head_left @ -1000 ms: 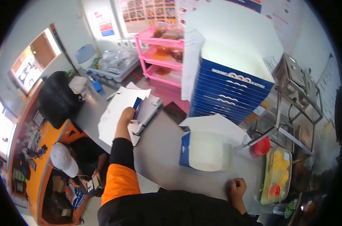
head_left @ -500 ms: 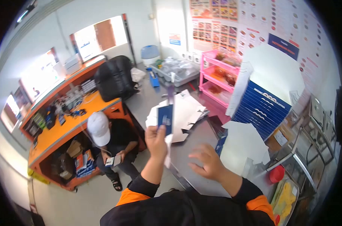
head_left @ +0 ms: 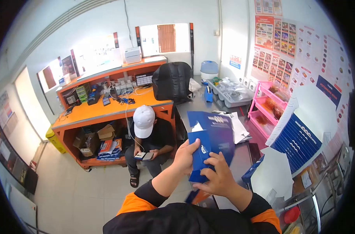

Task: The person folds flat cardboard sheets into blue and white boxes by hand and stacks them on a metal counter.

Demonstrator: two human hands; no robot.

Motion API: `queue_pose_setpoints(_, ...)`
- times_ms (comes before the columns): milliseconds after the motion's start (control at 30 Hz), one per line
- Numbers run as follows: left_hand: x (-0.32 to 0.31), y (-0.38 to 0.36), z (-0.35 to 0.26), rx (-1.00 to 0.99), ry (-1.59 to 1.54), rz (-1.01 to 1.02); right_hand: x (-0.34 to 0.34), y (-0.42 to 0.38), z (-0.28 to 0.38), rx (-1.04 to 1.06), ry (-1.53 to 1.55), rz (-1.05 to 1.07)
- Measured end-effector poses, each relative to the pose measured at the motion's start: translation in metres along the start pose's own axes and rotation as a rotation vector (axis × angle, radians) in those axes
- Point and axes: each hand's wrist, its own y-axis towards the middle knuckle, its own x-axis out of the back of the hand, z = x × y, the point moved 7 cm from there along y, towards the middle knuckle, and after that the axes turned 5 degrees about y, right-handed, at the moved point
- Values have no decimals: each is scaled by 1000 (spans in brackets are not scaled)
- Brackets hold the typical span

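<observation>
A dark blue cardboard box with white print, partly folded, is held up in front of me over the front edge of the metal table. My left hand grips its left side, thumb on the blue face and fingers behind. The fingers of my right hand are bent against the lower right part of the same box. Under my hands an orange and blue flap shows, blurred. Behind the box, flat white cardboard sheets lie on the table.
A seated person in a white cap holds a phone-like device at the left. Blue-and-white cardboard stands at the right, beside a pink rack. A grey tray sits at the back, with a black backpack on the orange counter.
The view has swung left. The blue cardboard, held edge-on by my left hand before, is turned broad side toward me. My right hand, free earlier, has come onto it.
</observation>
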Motion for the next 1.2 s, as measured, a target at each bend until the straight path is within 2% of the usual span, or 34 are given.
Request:
queue_pose_setpoints(133, 5, -5, -24, -241, -194, -35, 9, 12, 2, 147, 34, 12)
queue_pose_setpoints(233, 21, 6, -15, -237, -282, 44, 33, -15, -27, -20, 600, -232)
queue_pose_setpoints(300, 19, 7, -12, -226, -372, 53, 41, -17, -30, -64, 611, -324)
queue_pose_setpoints(367, 9, 7, -4, -251, -360, 103, 49, -3, -11, -26, 253, -356)
queue_pose_setpoints(400, 3, 6, 2, -260, -353, 128, 50, 8, 3, 114, 53, -411)
queue_pose_setpoints(467, -10, 2, 14, -210, -294, 162, 36, 13, -3, 143, -72, -330)
queue_pose_setpoints(567, -8, 13, 7, -190, -239, 97, 22, 11, -5, 171, 27, -180)
queue_pose_setpoints(667, -13, 13, 8, -123, -268, 182, 23, 6, -7, 146, 27, -219)
queue_pose_setpoints(733, -17, 9, 19, -49, -311, 286, 25, 1, -24, 120, -36, -358)
queue_pose_setpoints(767, -15, 10, 32, -29, -305, 245, 27, 1, -31, 84, -59, -397)
queue_pose_setpoints(867, -7, 12, 35, -104, -246, 288, 30, 4, -35, 29, -48, -420)
queue_pose_setpoints(900, -7, 9, 34, -57, -208, 251, 31, 5, -33, 18, -2, -412)
queue_pose_setpoints(967, -10, -4, 27, -110, 95, 250, 36, 8, -31, 56, 75, -329)
queue_pose_setpoints(1000, -9, -10, 24, -136, 245, 247, 42, 3, -46, -81, 322, -334)
queue_pose_setpoints(1033, -6, -13, 24, -78, 275, 312, 45, -4, -61, -217, 569, -334)
queue_pose_setpoints(1067, -11, -23, 21, 8, 314, 468, 45, -11, -75, -354, 815, -331)
queue_pose_setpoints(1100, -15, -35, 25, 98, 336, 534, 42, -10, -94, -512, 1104, -346)
queue_pose_setpoints(1200, -21, -67, 59, 405, 244, 694, 13, 0, -108, -747, 1171, -258)
